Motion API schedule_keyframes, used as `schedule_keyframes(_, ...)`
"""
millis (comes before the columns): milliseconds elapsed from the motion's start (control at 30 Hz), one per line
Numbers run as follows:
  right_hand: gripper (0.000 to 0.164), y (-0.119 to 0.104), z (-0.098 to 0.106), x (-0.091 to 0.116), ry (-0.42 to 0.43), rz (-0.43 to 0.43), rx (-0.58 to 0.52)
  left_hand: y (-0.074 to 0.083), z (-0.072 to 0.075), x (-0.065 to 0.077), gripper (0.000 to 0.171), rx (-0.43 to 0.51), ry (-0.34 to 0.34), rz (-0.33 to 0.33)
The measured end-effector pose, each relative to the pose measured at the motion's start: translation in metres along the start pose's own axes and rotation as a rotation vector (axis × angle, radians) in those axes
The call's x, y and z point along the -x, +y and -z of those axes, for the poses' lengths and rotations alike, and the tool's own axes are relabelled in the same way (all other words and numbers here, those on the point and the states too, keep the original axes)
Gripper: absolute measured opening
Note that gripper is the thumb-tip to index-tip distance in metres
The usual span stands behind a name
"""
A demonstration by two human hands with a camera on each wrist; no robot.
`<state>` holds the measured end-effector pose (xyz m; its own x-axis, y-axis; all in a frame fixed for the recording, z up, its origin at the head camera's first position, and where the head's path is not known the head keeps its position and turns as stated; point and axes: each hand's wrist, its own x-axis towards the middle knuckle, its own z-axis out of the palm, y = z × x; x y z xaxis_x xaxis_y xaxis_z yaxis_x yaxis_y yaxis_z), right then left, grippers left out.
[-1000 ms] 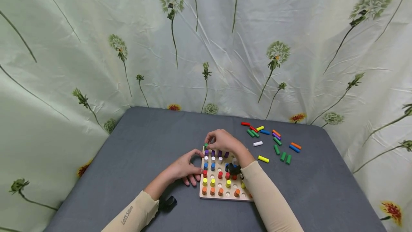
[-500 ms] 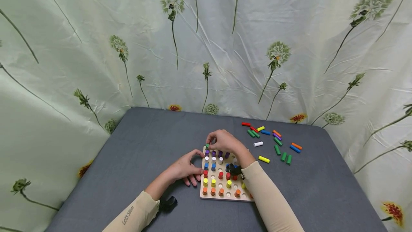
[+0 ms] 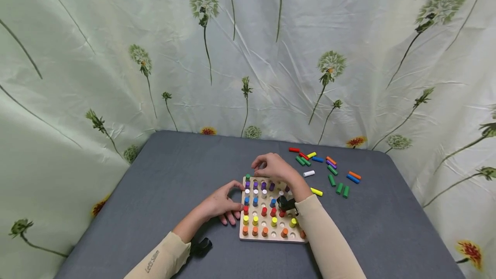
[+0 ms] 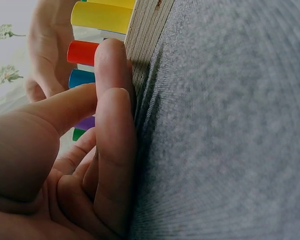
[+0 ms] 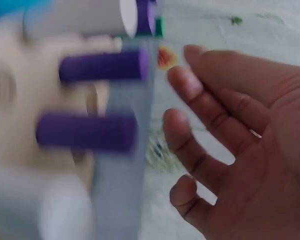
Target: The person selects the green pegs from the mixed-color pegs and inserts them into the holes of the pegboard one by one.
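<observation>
A wooden pegboard point(image 3: 256, 239) lies on the table, with rows of coloured pegs standing in it. At its far left corner stands a green peg point(image 3: 248, 177), in front of a row of purple pegs point(image 5: 105, 67). My left hand point(image 3: 218, 203) rests at the board's left side, thumb and fingers against the edge near the red peg point(image 4: 82, 52). My right hand point(image 3: 273, 168) hovers over the far edge, just right of the green peg. Its fingers point(image 5: 187, 135) are loosely bent and apart, holding nothing in the right wrist view. The right forearm hides part of the board.
Loose pegs lie scattered right of the board on the grey table point(image 3: 182, 162), among them a white peg point(image 3: 308, 173), a yellow peg point(image 3: 316, 192) and several green ones. A flowered curtain point(image 3: 232, 55) hangs behind the table. Each wrist wears a black camera strap.
My right hand has let go of the green peg, which now stands in the far left corner hole, and has moved slightly right. The left hand stays at the board's edge.
</observation>
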<state>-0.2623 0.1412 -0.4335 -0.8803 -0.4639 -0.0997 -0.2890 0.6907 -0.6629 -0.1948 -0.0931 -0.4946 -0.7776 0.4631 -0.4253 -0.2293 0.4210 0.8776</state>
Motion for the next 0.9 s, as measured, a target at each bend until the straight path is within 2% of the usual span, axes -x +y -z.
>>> schedule_keyframes(333, 0.021, 0.029, 0.035, 0.032, 0.326, -0.087, -0.143, -0.003, -0.001, 0.003, 0.050, 0.006, 0.002, -0.006)
schedule_keyframes(567, 0.029, 0.056, 0.056, 0.058, 0.516, -0.147, -0.178, -0.004, -0.004, 0.003, 0.049, 0.016, 0.001, -0.017)
schedule_keyframes(767, 0.030, 0.074, 0.064, 0.060, 0.634, -0.225, -0.195, -0.003, -0.005, 0.001, 0.049, 0.019, 0.006, -0.009)
schedule_keyframes(900, 0.028, 0.083, 0.063, 0.056, 0.689, -0.244, -0.182, -0.003, -0.003, 0.000, 0.049, 0.016, 0.013, -0.007)
